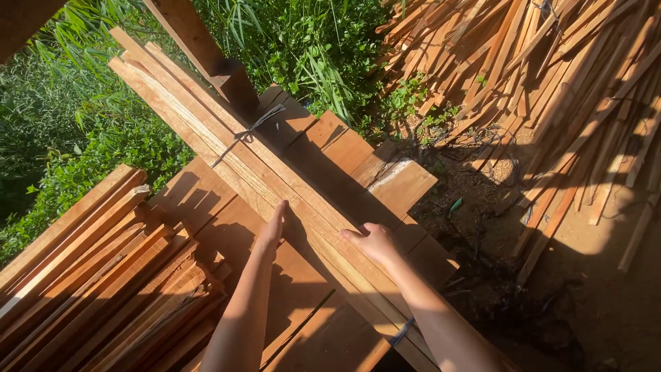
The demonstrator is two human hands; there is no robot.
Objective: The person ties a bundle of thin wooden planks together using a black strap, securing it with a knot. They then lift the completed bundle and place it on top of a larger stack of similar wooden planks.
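- The loose heap of thin wooden slats (551, 89) lies well apart from the tied bundle, off beyond its right side, spread over bare, sunlit dirt (592, 275)
- A stack of slats (89, 275) sits near the bundle's left side, on the person's left, its ends fanned and uneven
- Wide reddish boards (330, 151) lie flat under the bundle, crossing beneath it
- The tied bundle of long pale wooden strips (227, 138) runs diagonally across those boards, from the far left towards the person
- Green weeds and grass (303, 48) grow behind the bundle's far end
- A dark wooden post (206, 48) rises just beside the bundle's far part
- The right hand (375, 242) rests on the bundle's right edge, fingers curled loosely over it, not clenched
- The left hand (272, 229) is flat and straight against the bundle's left edge, fingers extended, grasping nothing
- A thin cord (244, 136) wraps the bundle beyond both hands, with loose ends sticking out
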